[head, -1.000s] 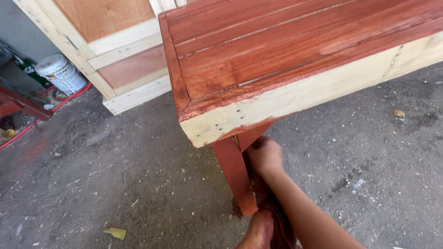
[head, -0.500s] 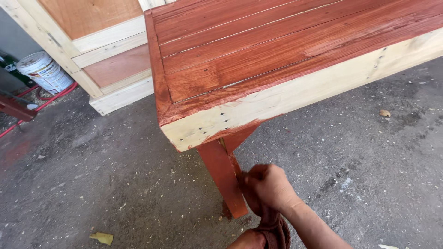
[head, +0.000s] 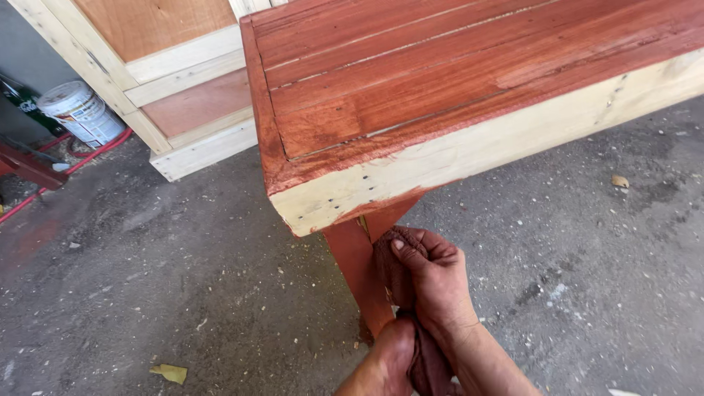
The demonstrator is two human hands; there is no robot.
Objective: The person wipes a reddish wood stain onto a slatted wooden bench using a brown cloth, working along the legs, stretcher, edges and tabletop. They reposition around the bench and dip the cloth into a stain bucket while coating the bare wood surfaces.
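Down at the bottom of my view, my left hand [head: 391, 353] is bunched into a loose fist around the tail end of a stain-soaked rag [head: 411, 323], fingers curled in on the cloth. Just above it my right hand [head: 433, 279] is wrapped over the upper part of that same dark reddish rag, thumb on top, fingers folded round it, pressing it flat against the side of the red-stained table leg [head: 356, 275]. The leg drops from the corner of the wooden table [head: 455, 95], whose slatted top is red-brown while its front edge board [head: 499, 150] is mostly pale bare wood with stain smeared along the upper rim. Under everything there's gritty grey concrete floor [head: 183, 286], with a yellow leaf [head: 170, 373] lying to my left. Farther off, a pale framed wooden panel [head: 165, 81] stands behind the table, and a white paint bucket [head: 79, 112] sits at the far left.
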